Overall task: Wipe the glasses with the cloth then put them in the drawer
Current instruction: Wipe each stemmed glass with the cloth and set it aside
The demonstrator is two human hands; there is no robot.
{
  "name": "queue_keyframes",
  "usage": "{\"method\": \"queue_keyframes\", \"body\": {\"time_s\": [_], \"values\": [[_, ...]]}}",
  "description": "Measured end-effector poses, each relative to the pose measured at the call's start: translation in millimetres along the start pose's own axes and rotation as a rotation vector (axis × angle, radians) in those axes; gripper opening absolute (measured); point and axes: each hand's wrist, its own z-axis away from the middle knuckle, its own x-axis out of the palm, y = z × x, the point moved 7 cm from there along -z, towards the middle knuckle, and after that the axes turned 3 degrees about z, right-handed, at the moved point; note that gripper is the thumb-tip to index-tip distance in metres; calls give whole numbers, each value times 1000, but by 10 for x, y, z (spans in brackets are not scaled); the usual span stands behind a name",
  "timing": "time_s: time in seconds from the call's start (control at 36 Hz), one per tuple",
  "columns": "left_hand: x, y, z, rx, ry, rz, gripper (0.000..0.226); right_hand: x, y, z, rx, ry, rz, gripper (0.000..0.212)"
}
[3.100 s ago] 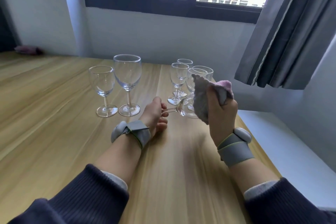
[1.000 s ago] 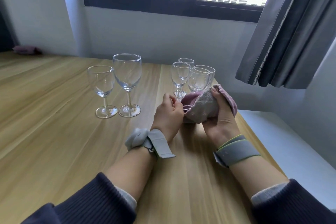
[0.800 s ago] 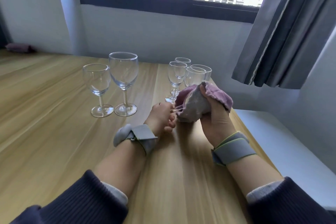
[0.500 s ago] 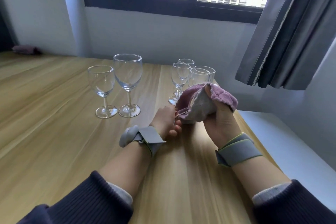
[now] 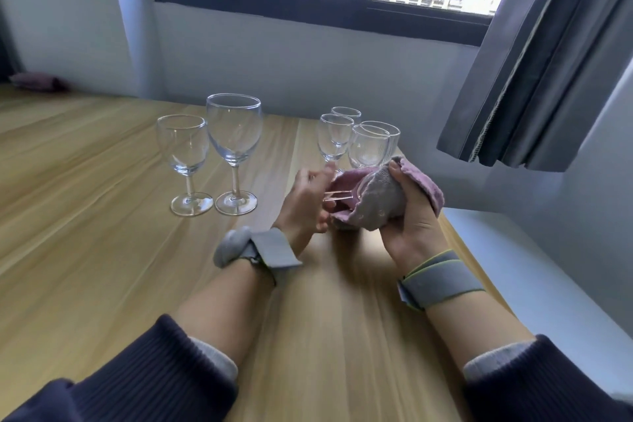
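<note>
1. Sideways above the table [image 5: 102, 250], the held glass [image 5: 337, 196] has its stem pinched by the left hand [image 5: 305, 205]; its foot is hidden.
2. Right hand [image 5: 407, 212] grasps the cloth [image 5: 376, 202] wrapped round its bowl; five other glasses [image 5: 234, 134] stand upright behind.

- The held glass [image 5: 342, 196] — its bowl is wrapped inside the cloth [image 5: 380, 200]; only the stem shows.
- The left hand [image 5: 306, 204] is motion-blurred, so how its fingers [image 5: 320, 178] sit on the stem is unclear.
- The rear glasses [image 5: 346, 113] overlap; their feet are hidden.
- Both sleeves [image 5: 137, 384] run off the bottom edge.
- The dark object [image 5: 37, 81] at far left is too small to identify.
</note>
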Motion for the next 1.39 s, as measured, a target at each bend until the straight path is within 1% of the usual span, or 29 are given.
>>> {"method": "queue_keyframes", "body": {"time_s": [0.06,0.11,0.17,0.19,0.25,0.31,0.36,0.42,0.47,0.5,0.58,0.61,0.67,0.72,0.75,0.81,0.83,0.89,0.92,0.97,1.0,1.06,1.11,1.14,1.17,1.19,1.25,1.31,1.39], "values": [[34,-85,50,-222,-71,239,50,-10,-46,-11,-32,10,-1,26],[39,-117,103,-342,-120,317,65,-3,-97,-18,-84,1,13,44],[57,-142,146,-413,-172,313,64,29,-125,-7,-151,-27,46,67],[71,-153,171,-443,-188,298,60,38,-133,-4,-181,-37,70,75],[84,-178,205,-485,-192,269,55,42,-138,13,-221,-47,95,77],[87,-195,191,-479,-171,265,51,46,-120,12,-233,-63,95,71],[76,-210,160,-437,-129,223,46,43,-104,-4,-231,-72,96,65],[53,-198,113,-339,-80,127,38,44,-92,-20,-208,-70,90,64],[12,-153,53,-182,-12,-3,28,32,-72,-23,-157,-41,56,71],[-14,-119,29,-85,20,-78,24,21,-62,-23,-124,-27,31,70],[-32,17,10,195,51,-322,16,16,-70,-25,-47,-49,-11,41],[-19,58,24,267,34,-388,14,19,-74,-27,-36,-50,-24,39],[-9,93,48,351,12,-465,15,4,-58,-35,-14,-39,-69,54],[0,98,40,358,-11,-444,20,-6,-32,-53,-2,-40,-105,64],[15,85,39,314,-32,-368,20,-9,-17,-64,2,-49,-121,65],[71,-2,38,106,-108,-89,19,-7,-13,-75,5,-71,-119,62],[98,-54,55,-33,-148,68,20,2,-18,-75,1,-89,-117,52],[121,-129,126,-282,-213,309,32,34,-29,-38,-3,-102,-114,24],[136,-142,158,-377,-242,393,40,38,-40,-37,-9,-106,-109,18],[161,-179,196,-500,-289,482,48,32,-58,-41,-23,-94,-76,15],[161,-204,189,-528,-296,494,47,35,-59,-34,-29,-84,-55,15],[160,-219,190,-544,-289,481,36,32,-50,-37,-50,-68,-23,28],[160,-229,165,-510,-252,445,21,24,-35,-44,-57,-57,-10,39],[156,-226,151,-477,-224,418,17,22,-34,-56,-54,-62,-12,36],[152,-225,122,-431,-200,378,15,24,-34,-64,-48,-66,-16,27],[149,-213,97,-373,-185,322,14,34,-37,-54,-42,-73,-26,20],[146,-155,51,-229,-167,171,14,46,-35,-44,-28,-88,-62,17],[171,-73,51,-90,-175,20,14,23,-35,-44,1,-94,-103,20],[206,23,97,119,-221,-194,25,-25,-14,-72,49,-51,-183,32]]}}
